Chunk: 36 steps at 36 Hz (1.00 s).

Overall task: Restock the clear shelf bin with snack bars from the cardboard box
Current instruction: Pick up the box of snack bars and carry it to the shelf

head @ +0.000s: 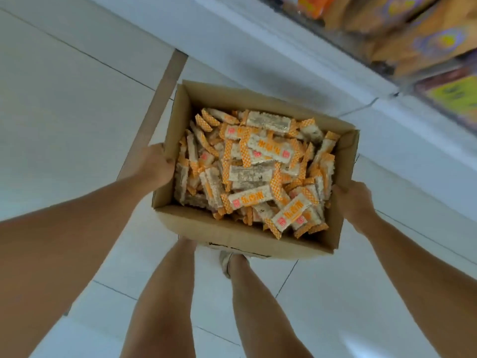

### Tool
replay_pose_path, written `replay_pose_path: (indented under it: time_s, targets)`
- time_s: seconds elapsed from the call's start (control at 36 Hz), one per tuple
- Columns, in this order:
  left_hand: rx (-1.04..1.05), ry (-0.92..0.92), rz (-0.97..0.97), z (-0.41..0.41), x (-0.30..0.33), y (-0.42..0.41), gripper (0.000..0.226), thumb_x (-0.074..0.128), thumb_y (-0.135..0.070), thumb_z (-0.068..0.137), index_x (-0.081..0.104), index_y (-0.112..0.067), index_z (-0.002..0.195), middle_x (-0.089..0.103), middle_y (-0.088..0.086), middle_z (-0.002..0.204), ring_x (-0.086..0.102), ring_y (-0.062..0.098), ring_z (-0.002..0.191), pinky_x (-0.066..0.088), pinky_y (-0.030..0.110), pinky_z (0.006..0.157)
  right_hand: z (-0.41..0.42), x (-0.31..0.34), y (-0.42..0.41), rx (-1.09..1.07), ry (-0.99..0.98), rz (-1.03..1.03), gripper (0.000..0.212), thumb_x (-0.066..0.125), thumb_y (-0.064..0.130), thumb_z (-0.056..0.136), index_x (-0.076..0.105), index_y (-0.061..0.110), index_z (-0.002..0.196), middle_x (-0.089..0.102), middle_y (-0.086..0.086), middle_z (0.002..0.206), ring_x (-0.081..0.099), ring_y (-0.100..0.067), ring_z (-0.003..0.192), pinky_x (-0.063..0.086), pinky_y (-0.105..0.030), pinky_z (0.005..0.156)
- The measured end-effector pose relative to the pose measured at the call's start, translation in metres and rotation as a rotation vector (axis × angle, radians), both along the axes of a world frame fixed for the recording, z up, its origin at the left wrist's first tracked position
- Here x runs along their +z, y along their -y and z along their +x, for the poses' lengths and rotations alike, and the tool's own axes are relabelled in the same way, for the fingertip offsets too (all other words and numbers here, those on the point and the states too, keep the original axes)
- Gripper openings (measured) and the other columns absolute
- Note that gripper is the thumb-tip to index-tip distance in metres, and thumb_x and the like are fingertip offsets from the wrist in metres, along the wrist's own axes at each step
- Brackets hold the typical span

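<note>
Both hands' fingers, left hand (157, 164) and right hand (353, 200), apparently curl around the cardboard box (232, 232) sides.

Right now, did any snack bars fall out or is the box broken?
Nothing stands out. The snack bars lie in a jumbled heap, but all stay inside the cardboard box. None show on the floor. The left hand and right hand grip its sides, and its walls look whole.
</note>
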<state>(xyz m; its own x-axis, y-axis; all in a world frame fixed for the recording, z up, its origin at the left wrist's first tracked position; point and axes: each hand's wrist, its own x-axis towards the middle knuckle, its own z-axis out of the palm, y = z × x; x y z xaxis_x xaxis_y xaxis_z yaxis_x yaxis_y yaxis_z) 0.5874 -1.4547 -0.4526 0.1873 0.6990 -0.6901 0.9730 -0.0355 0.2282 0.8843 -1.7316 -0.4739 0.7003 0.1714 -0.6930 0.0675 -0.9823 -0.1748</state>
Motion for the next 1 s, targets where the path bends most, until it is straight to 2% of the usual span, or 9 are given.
replay_pose_path:
  time_s: [0.06,0.19,0.31,0.39,0.47,0.56,0.67,0.83,1.0]
  targets:
    - [0.039,-0.032,-0.026,-0.027,0.061,0.003,0.004,0.050,-0.020,0.101,0.050,-0.016,0.100,0.053,0.004,0.092,0.048,0.021,0.083,0.039,0.033,0.070,-0.014,0.061,-0.014,0.074,0.010,0.023,0.032,0.052,0.024,0.099,0.061,-0.003,0.086,0.064,-0.021,0.085,0.061,-0.040,0.084,0.052,-0.044,0.069]
    - [0.127,-0.097,-0.096,-0.116,0.213,-0.006,0.032,0.046,-0.025,0.100,0.056,-0.008,0.124,0.066,0.018,0.110,0.061,0.040,0.101,0.051,0.043,0.082,-0.066,0.218,-0.073,0.220,-0.012,-0.007,0.033,0.051,0.029,0.099,0.061,0.001,0.084,0.066,-0.021,0.089,0.061,-0.040,0.091,0.052,-0.043,0.076]
    - [0.246,-0.094,-0.076,-0.195,0.302,-0.019,0.035,0.045,-0.040,0.099,0.060,-0.009,0.104,0.067,0.016,0.104,0.063,0.040,0.100,0.052,0.045,0.084,-0.111,0.314,-0.145,0.371,-0.038,0.010,0.030,0.052,0.025,0.101,0.062,0.003,0.084,0.063,-0.012,0.081,0.060,-0.035,0.082,0.046,-0.037,0.070]
    - [0.408,-0.053,-0.024,-0.255,0.351,-0.029,0.034,0.045,-0.038,0.100,0.062,-0.009,0.107,0.067,0.016,0.107,0.061,0.040,0.103,0.051,0.045,0.086,-0.147,0.365,-0.202,0.532,-0.038,0.048,0.033,0.051,0.022,0.101,0.057,0.008,0.072,0.055,-0.003,0.067,0.059,-0.033,0.074,0.034,-0.032,0.060]
    - [0.510,-0.035,0.042,-0.305,0.385,-0.047,0.030,0.046,-0.032,0.101,0.063,-0.012,0.115,0.068,0.014,0.113,0.062,0.037,0.106,0.050,0.041,0.088,-0.183,0.397,-0.265,0.683,0.019,0.108,0.042,0.052,0.019,0.100,0.044,0.015,0.059,0.049,-0.004,0.058,0.052,-0.025,0.059,0.029,-0.031,0.050]
    - [0.572,-0.002,0.097,-0.354,0.409,-0.086,0.027,0.050,-0.030,0.099,0.065,-0.015,0.117,0.068,0.012,0.117,0.062,0.035,0.108,0.047,0.034,0.084,-0.218,0.419,-0.340,0.800,0.050,0.157,0.043,0.055,0.019,0.099,0.043,0.014,0.057,0.048,-0.006,0.054,0.048,-0.023,0.051,0.030,-0.030,0.048]
    - [0.632,0.040,0.185,-0.411,0.439,-0.157,0.031,0.051,-0.038,0.099,0.065,-0.011,0.107,0.068,0.016,0.114,0.062,0.036,0.106,0.044,0.034,0.081,-0.277,0.451,-0.450,0.894,0.091,0.210,0.030,0.058,0.021,0.096,0.061,0.004,0.072,0.065,-0.017,0.071,0.064,-0.034,0.072,0.051,-0.040,0.063]
    - [0.755,0.026,0.256,-0.470,0.455,-0.283,0.027,0.056,-0.035,0.095,0.064,-0.010,0.099,0.066,0.013,0.098,0.061,0.036,0.095,0.044,0.034,0.073,-0.340,0.473,-0.614,1.002,0.119,0.322,0.038,0.058,0.024,0.098,0.046,0.004,0.068,0.049,-0.012,0.064,0.055,-0.034,0.066,0.036,-0.035,0.055]
    - [0.865,-0.023,0.313,-0.515,0.473,-0.398,0.020,0.057,-0.027,0.095,0.063,-0.008,0.096,0.059,0.010,0.090,0.053,0.027,0.082,0.040,0.034,0.069,-0.396,0.476,-0.769,1.019,0.040,0.406,0.034,0.058,0.027,0.097,0.062,-0.002,0.079,0.064,-0.018,0.077,0.062,-0.035,0.073,0.053,-0.042,0.064]
